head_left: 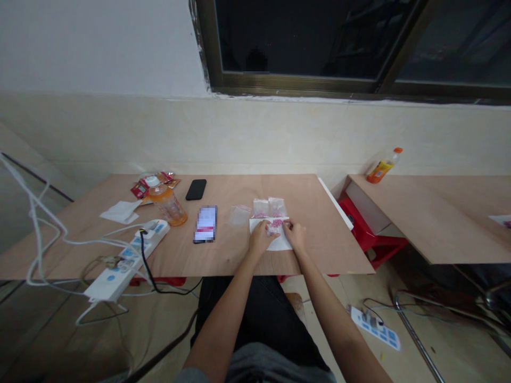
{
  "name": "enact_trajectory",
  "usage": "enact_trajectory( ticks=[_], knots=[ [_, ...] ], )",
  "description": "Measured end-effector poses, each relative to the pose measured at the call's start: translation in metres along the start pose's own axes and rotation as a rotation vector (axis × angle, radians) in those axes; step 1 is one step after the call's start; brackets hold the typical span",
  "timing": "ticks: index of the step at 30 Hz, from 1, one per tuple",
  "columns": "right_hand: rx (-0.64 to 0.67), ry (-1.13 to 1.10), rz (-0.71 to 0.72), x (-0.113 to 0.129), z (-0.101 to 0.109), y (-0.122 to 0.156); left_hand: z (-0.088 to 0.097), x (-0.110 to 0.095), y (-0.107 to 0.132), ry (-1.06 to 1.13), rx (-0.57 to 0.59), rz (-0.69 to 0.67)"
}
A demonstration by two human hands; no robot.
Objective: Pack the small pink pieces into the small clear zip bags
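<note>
A wooden table point(327, 229) stands against the wall point(279, 133). Around the white paper point(284, 244), a lit phone point(205, 223) lies at 9 o'clock and a flat bag point(238, 215) at 10. The left hand point(260, 240), fingers narrow, holds a pink-speckled bag point(274, 227) on the paper; 2 similar bags point(277, 206) lie at 12. The right hand point(296, 236) pinches its 3 o'clock side. Seemingly 2 are done, 1 is underway, the flat 1 unfilled.

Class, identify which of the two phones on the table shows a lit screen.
The phone nearer the left hand; the other phone, farther back, shows only black.
</note>
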State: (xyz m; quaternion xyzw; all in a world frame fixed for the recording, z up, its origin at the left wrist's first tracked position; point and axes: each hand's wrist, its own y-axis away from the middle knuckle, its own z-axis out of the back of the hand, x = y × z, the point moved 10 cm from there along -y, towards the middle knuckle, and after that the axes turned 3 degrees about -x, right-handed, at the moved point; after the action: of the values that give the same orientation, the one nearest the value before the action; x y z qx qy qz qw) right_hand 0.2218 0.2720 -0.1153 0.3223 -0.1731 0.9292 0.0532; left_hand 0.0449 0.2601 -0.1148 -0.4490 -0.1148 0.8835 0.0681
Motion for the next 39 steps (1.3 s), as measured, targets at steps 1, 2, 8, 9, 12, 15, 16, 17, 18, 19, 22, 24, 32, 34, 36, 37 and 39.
enact_trajectory(
  ticks=[1,2,8,9,12,15,16,17,18,19,22,24,32,34,36,37,39],
  knots=[
    [0.005,0.011,0.001,0.001,0.000,0.000,0.000,0.000,0.000,0.002,-0.002,-0.003],
    [0.008,0.022,0.001,0.001,0.000,0.000,0.000,-0.001,0.000,0.004,-0.004,-0.006],
    [0.008,0.062,0.008,0.003,0.001,0.000,0.001,-0.002,0.000,0.016,-0.010,-0.022],
    [0.009,0.065,0.008,0.003,0.000,0.000,0.001,-0.002,0.000,0.017,-0.010,-0.021],
    [0.011,0.063,-0.002,0.002,0.000,0.000,0.001,-0.001,0.000,0.019,-0.005,-0.009],
    [0.016,0.053,-0.009,0.002,0.000,0.000,0.000,0.000,0.000,0.018,-0.004,-0.004],
    [0.018,0.050,-0.009,0.002,0.000,0.000,0.001,0.000,0.000,0.017,-0.007,-0.008],
    [0.019,0.045,-0.007,0.002,0.000,0.000,0.001,-0.001,0.000,0.017,-0.011,-0.014],
    [0.019,0.040,-0.003,0.002,0.000,0.001,0.001,-0.001,0.000,0.018,-0.013,-0.019],
    [0.018,0.035,0.002,0.003,0.001,0.001,0.001,-0.002,0.000,0.020,-0.012,-0.022],
    [0.012,0.011,0.022,0.004,0.002,0.001,0.000,-0.001,0.000,0.024,-0.001,-0.015],
    [0.007,-0.021,0.029,0.004,0.002,0.001,0.000,-0.001,0.000,0.025,0.004,-0.012],
    [0.088,-0.384,0.097,0.014,-0.011,0.004,0.000,-0.001,0.000,0.026,0.006,-0.010],
    [0.124,-0.469,0.119,0.019,-0.013,0.005,-0.001,0.000,0.001,0.033,0.006,-0.017],
    [0.146,-0.516,0.137,0.023,-0.014,0.006,-0.001,0.000,0.001,0.039,0.007,-0.028],
    [0.156,-0.528,0.143,0.024,-0.014,0.007,-0.001,-0.001,0.001,0.041,0.006,-0.032],
    [0.175,-0.539,0.151,0.025,-0.017,0.007,-0.001,0.000,0.001,0.038,0.003,-0.033]
  ],
)
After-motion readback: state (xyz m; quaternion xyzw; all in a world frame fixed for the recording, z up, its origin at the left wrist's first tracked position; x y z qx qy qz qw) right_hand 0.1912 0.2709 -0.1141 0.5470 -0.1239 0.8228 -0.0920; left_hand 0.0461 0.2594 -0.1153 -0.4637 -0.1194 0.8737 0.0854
